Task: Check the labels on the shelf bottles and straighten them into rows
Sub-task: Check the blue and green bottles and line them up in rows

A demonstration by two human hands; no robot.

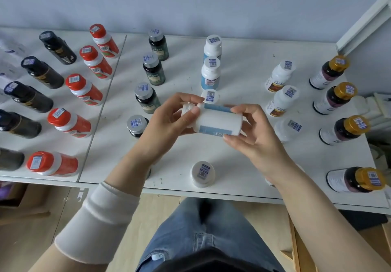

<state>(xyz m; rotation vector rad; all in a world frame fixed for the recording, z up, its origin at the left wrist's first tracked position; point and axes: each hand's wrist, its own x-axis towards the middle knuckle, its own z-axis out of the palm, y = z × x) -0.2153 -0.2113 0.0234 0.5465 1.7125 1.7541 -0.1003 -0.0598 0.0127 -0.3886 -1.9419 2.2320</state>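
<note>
The left hand (169,113) pinches the cap end of a white bottle (218,121). The right hand (254,132) pinches its base end, fingers curled round it. The bottle lies horizontal, lifted above the white shelf (243,166), with its blue label (218,108) partly toward the camera. The column of matching blue-label bottles (210,75) shows a gap beneath it.

Status, as judged: inspection is under way. The red-capped bottles (84,90), grey-capped bottles (151,68) and gold-capped bottles (336,100) stand in roughly straight columns. Remaining: stand this bottle upright in the gap.
</note>
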